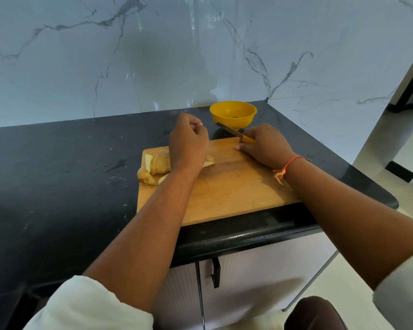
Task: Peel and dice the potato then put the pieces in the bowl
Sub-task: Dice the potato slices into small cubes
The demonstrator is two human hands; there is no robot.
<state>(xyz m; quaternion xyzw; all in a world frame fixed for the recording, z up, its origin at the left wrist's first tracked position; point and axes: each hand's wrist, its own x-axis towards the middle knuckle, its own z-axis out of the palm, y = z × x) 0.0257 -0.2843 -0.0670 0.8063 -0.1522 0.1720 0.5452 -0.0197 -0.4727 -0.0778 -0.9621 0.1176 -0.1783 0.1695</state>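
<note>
A wooden cutting board (227, 186) lies at the counter's front edge. Potato peels and skin-on pieces (156, 166) are heaped at its left end, and another pale piece (209, 161) shows beside my left wrist. My left hand (188, 141) hovers over the board's far edge with its fingers curled into a fist; its back faces the camera, so anything inside is hidden. My right hand (265, 146) rests on the board and grips a yellow-handled knife (239, 134), blade pointing left toward the yellow bowl (246, 117) just behind the board.
The black stone counter (57, 175) stretches left and ends in a rounded corner at the right. A marble wall (153, 55) stands close behind the bowl. Cabinet doors with a black handle (216, 272) sit below the front edge.
</note>
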